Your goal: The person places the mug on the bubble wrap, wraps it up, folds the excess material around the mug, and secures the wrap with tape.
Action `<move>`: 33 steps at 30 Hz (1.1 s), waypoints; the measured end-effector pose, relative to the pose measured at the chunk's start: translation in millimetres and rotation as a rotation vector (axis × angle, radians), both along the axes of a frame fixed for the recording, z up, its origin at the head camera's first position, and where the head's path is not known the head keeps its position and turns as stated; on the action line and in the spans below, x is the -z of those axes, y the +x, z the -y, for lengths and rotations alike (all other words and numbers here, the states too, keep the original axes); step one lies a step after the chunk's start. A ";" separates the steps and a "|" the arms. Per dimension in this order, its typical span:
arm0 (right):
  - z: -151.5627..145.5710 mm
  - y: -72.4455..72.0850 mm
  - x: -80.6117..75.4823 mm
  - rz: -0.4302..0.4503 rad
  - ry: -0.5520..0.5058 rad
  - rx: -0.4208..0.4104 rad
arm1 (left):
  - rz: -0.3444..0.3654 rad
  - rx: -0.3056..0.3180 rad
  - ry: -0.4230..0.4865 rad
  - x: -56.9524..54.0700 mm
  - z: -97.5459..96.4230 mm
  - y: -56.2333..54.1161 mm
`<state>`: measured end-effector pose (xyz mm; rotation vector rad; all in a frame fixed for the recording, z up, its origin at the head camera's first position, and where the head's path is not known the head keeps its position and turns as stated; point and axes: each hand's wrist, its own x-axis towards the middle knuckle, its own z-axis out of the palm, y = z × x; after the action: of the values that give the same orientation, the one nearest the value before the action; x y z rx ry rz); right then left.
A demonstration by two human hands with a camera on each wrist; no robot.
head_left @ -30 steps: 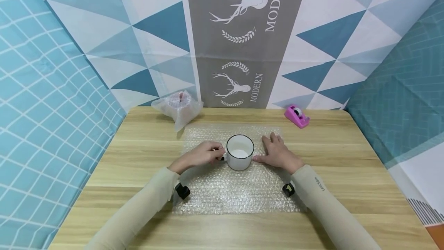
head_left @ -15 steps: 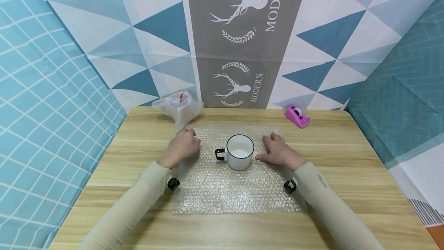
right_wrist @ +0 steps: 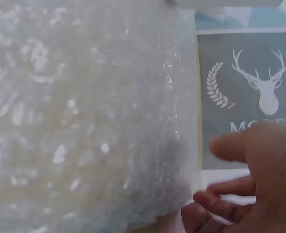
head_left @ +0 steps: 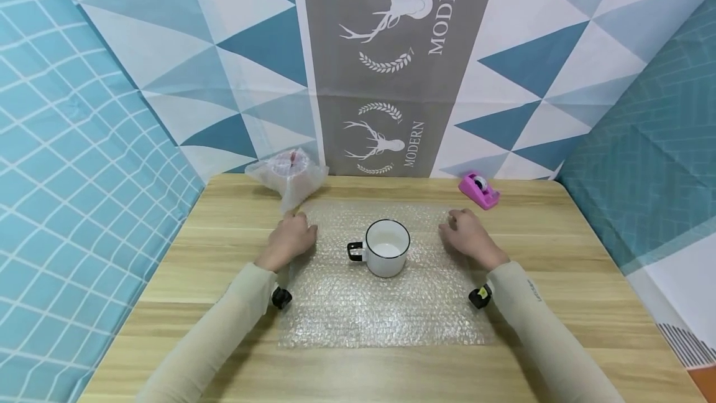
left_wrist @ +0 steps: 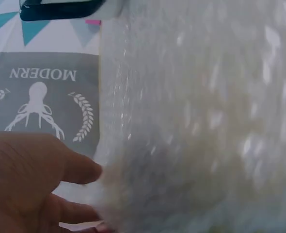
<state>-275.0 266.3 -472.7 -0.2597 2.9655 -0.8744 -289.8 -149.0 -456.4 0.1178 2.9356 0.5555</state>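
A white enamel mug (head_left: 387, 259) with a black rim and black handle stands upright on a sheet of bubble wrap (head_left: 386, 316), its handle to the left. At the sheet's far left corner is my left hand (head_left: 288, 239); in the left wrist view its thumb (left_wrist: 82, 167) stands apart from the fingers, their tips right at the wrap's edge. My right hand (head_left: 468, 236) is over the far right corner. In the right wrist view its thumb (right_wrist: 230, 147) is spread from loosely bent fingers (right_wrist: 225, 204), which reach the wrap's corner.
A bubble-wrapped bundle (head_left: 291, 176) stands at the table's back left, close beyond my left hand. A pink tape dispenser (head_left: 479, 190) lies at the back right. Behind the wooden table (head_left: 224, 204) hangs a patterned cloth with deer heads (head_left: 386, 67).
My left hand has let go of the mug's handle and moved left to the wrap's far left corner. My right hand has moved away from the mug, right and back to the other corner.
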 end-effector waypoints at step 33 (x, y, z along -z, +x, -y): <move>-23.3 32.3 -3.8 0.163 -0.053 0.005 | -0.448 0.848 0.207 -68.1 -84.9 63.8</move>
<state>-242.7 289.6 -468.9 -0.1732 2.7977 -0.9276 -225.9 -64.1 -388.3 1.5836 2.7852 0.7302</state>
